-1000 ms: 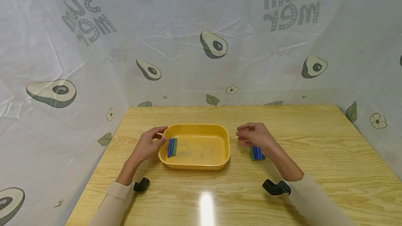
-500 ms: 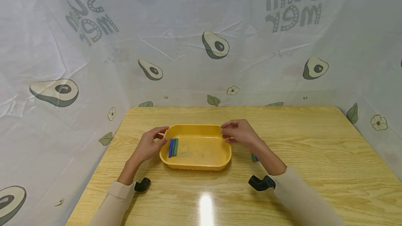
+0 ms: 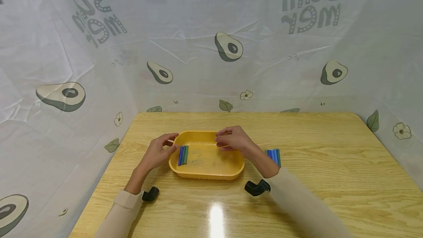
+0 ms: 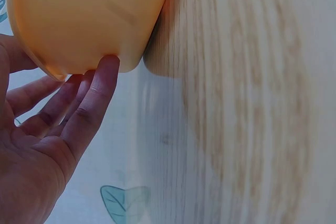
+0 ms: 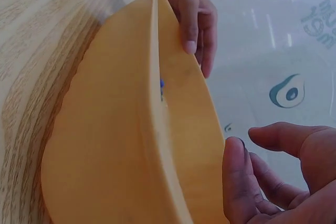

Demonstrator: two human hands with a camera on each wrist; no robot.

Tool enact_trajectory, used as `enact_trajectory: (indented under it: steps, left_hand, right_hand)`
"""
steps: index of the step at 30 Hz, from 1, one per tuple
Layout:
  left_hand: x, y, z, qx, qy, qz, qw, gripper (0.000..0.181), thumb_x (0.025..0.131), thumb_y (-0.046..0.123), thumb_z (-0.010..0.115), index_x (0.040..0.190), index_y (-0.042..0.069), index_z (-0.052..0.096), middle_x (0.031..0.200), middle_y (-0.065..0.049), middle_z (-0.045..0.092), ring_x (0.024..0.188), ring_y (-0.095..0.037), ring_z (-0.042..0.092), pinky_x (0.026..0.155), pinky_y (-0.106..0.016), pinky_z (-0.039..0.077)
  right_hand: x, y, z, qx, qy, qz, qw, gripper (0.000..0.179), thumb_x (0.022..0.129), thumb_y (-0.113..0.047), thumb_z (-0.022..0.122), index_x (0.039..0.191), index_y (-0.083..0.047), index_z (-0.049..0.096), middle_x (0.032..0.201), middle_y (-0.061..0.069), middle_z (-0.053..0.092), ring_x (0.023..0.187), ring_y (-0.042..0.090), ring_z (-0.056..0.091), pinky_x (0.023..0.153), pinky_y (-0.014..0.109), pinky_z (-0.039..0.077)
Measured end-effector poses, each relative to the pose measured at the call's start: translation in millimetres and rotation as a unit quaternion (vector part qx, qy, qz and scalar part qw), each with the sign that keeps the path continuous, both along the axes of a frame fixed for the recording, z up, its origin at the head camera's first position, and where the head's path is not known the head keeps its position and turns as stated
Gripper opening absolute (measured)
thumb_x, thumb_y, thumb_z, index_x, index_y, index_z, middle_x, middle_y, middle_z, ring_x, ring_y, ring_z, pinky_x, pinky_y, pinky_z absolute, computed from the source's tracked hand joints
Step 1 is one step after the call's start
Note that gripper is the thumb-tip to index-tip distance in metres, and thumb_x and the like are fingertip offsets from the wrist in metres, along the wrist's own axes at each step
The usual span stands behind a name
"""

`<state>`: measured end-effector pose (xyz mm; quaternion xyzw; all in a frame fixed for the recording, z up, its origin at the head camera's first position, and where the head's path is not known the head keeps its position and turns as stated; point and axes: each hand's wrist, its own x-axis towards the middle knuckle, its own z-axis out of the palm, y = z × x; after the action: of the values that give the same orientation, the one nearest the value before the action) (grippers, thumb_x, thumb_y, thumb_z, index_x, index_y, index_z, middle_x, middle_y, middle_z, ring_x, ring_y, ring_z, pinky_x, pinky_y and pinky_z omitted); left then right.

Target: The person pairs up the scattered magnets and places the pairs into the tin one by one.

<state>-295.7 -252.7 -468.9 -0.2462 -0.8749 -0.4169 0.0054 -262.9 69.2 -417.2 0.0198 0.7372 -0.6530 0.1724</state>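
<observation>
My left hand [image 3: 161,150] grips the left end of a yellow plastic tray [image 3: 205,176]. In the left wrist view its fingers [image 4: 94,100] press the tray's outer wall, while the right wrist view shows the thumb over the rim. Inside the tray, at its left end, lie 3 short coloured sticks [image 3: 183,155], one blue-violet and two green, like chalk or pastels. My right hand [image 3: 236,139] hangs over the tray's right half. Its thumb and forefinger are apart with nothing between them, and a dark smudge marks one fingertip [image 5: 234,156].
Right of the tray, several blue and green sticks [image 3: 275,154] lie side by side on the wooden table [image 3: 330,179], partly behind the right forearm. A pale curtain [image 3: 198,94] printed with avocados hangs around the back and sides. Dark smudges mark the tray floor.
My right hand has moved left from above the row of sticks on the table to over the tray. The left hand stays at the tray's left end.
</observation>
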Motion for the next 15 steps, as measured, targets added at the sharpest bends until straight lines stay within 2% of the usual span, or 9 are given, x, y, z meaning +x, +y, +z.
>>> enact_trajectory:
  steps: [9,15]
  left_hand:
    - [-0.2,-1.4,-2.2,-0.007,0.015,0.003,0.9999,0.046,0.096,0.02,0.068,0.14,0.01,0.057,0.129,-0.013,0.064,0.102,-0.028,0.067,0.082,-0.041,0.058]
    - [-0.2,-1.5,-1.0,-0.003,-0.003,0.0,1.0,0.046,0.097,0.021,0.067,0.141,0.013,0.057,0.133,-0.013,0.062,0.105,-0.03,0.066,0.086,-0.045,0.057]
  right_hand:
    - [-14.2,-33.0,-0.8,-0.002,-0.041,0.006,0.9991,0.024,0.091,-0.013,0.073,0.111,-0.001,0.071,0.117,0.024,0.068,0.105,0.035,0.07,0.087,0.044,0.055]
    - [-21.6,-51.6,-5.4,0.014,-0.049,0.017,0.9986,0.022,0.09,-0.011,0.073,0.108,0.002,0.071,0.1,0.017,0.073,0.102,0.036,0.07,0.081,0.039,0.057]
